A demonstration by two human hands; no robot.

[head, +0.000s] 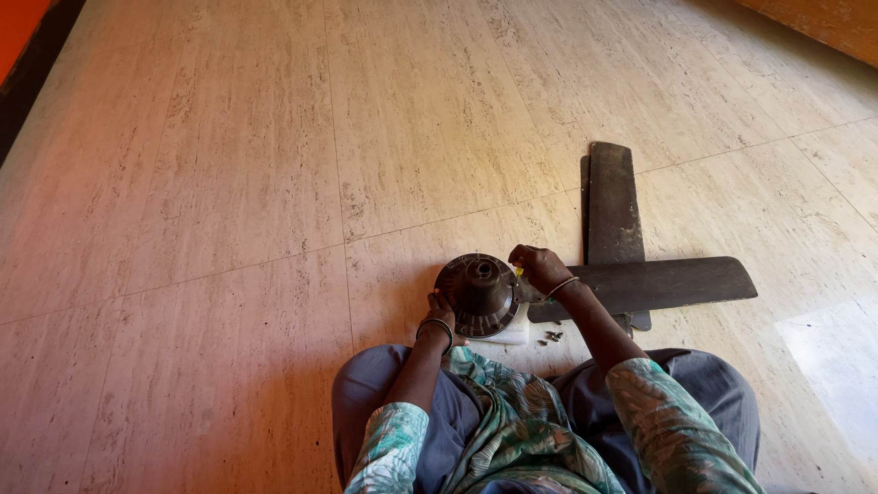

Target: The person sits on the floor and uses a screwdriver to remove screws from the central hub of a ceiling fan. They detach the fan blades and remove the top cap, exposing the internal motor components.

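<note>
The left hand (440,309) rested on the near-left rim of a round dark fan motor housing (477,293), fingers curled onto its edge; a dark bangle (436,327) sat at that wrist. The right hand (540,267) was at the housing's far-right side, fingers pinched together on a small yellow-tipped tool (519,272), too small to tell what kind. A thin metal bangle (562,285) circled the right wrist. Both arms wore green patterned sleeves, w/ grey trousers over crossed legs nearest the camera.

The housing sat on the floor right in front of the knees, approx centre of the scene, partly over a white flat piece (512,333) showing at its near-right edge. Just right of that piece lay a small cluster of dark screws (552,337), loose on the floor.

Farther right, a dark fan blade (658,285) lay flat, reaching right from near the housing. A second dark blade (611,203) lay under or across it, pointing away to the far side. Beyond, pale streaked floor tiles (229,165) ran to an orange wall strip (20,27) at far left.
</note>
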